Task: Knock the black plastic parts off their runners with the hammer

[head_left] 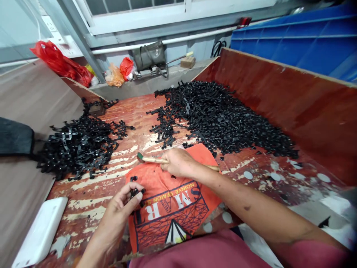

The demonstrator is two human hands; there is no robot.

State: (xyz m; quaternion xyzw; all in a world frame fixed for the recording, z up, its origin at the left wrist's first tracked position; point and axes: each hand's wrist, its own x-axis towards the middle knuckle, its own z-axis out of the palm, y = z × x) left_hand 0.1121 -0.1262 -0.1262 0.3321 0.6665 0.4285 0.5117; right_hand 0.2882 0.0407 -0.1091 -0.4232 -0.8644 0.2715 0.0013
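My left hand (125, 203) is closed around small black linkage-like parts (135, 192), pinched between thumb and fingers at the left edge of an orange printed cloth (178, 201). Over the cloth's far part, my right hand (178, 162) grips a thin wooden stick with a dark green tip (153, 160). The tip points left, and the stick's other end shows beyond the wrist. One small black piece (134, 178) lies just above my left fingers. The exact number of parts in the left hand is hidden by the fingers.
A large heap of black parts (212, 115) lies at the back right, and a smaller pile (80, 145) at the left. Wooden boards (279, 93) wall the worn red table. A white power-bank-like device (41, 230) rests front left. Behind the right board stands a blue crate (295, 41).
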